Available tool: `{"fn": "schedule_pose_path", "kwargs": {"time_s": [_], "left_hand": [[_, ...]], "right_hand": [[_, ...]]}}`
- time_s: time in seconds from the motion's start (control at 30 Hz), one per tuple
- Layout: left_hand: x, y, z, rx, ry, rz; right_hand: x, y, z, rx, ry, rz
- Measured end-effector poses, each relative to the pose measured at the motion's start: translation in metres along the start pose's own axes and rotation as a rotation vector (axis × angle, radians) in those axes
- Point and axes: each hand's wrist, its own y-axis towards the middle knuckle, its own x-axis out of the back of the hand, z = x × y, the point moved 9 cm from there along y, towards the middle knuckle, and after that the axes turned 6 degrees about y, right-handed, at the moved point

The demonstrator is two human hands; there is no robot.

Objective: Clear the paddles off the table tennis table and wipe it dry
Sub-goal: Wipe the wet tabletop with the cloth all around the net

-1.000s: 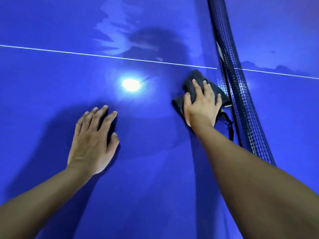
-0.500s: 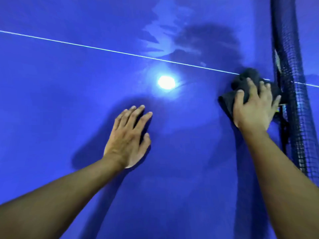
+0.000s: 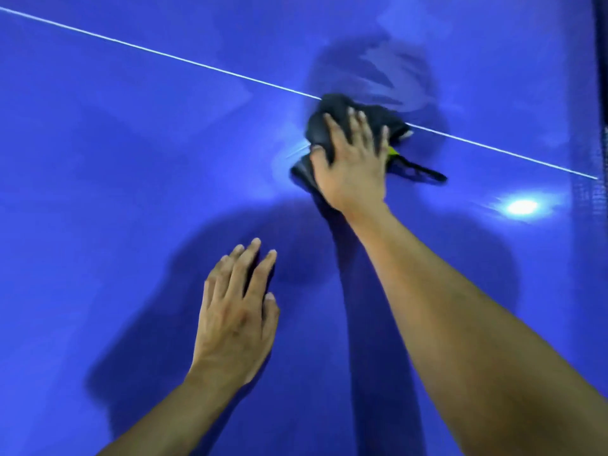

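Note:
A dark crumpled cloth (image 3: 332, 120) lies on the blue table tennis table (image 3: 115, 192), across its white centre line. My right hand (image 3: 353, 166) presses flat on the cloth, fingers spread and fairly straight. A thin strap of the cloth (image 3: 424, 174) trails out to the right. My left hand (image 3: 237, 314) rests flat on the bare table top nearer to me, fingers straight. No paddle is in view.
The white centre line (image 3: 164, 55) runs from upper left to right. The dark net (image 3: 602, 93) shows only at the right edge. A lamp's bright reflection (image 3: 521, 207) sits right of the cloth. Wet smears (image 3: 388, 70) glisten beyond the cloth.
My right hand has slid the cloth left, away from the net and onto the centre line. The view has shifted, so the net now sits at the right edge. My left hand stays flat.

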Motion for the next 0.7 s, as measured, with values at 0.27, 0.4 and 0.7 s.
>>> {"fn": "schedule_pose_path", "kwargs": {"time_s": [0.27,0.4,0.7], "left_hand": [[-0.007,-0.041,-0.002,-0.034,0.050,0.039],[-0.012,-0.049,-0.039,-0.114,0.039,0.013],[-0.033,-0.062,-0.072,-0.141,0.098,0.076]], "right_hand": [[-0.046,0.000,0.144,0.251,0.072,0.153],[-0.031,-0.012,0.106,0.152,0.113,0.115],[0.064,-0.082,-0.184,-0.272,0.028,-0.036]]}}
